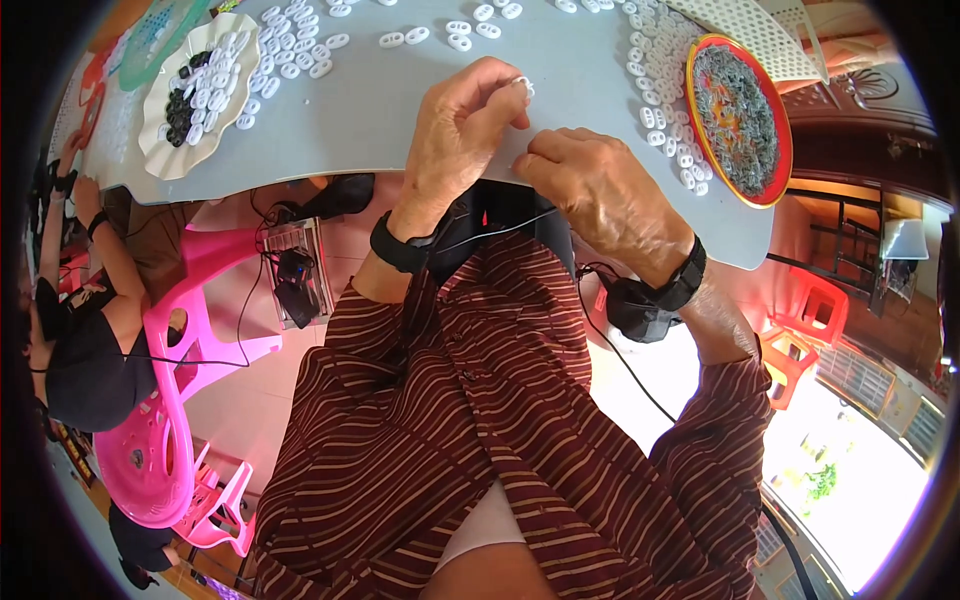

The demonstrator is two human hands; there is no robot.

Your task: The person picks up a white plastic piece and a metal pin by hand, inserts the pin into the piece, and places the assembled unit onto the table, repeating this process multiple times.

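Over the near edge of the grey-blue table (370, 120), my left hand (460, 130) is closed in a pinch. A small white plastic piece (524, 87) shows at its thumb and fingertips. Just right of it and a little nearer, my right hand (605, 190) has its fingers curled together; whatever lies between them is hidden. On the right stands a red-rimmed yellow plate (779, 120) heaped with small grey metal pieces (740, 125). Beside that plate many small white oval pieces (655, 115), each with two openings, lie on the table.
At the left, a scalloped white plate (158, 150) holds white and black pieces. More white ovals (290, 55) are spread near it. A perforated white basket (750, 30) stands at the far right. Another person (100, 340) sits at left near a pink chair (180, 430); cables hang below the table.
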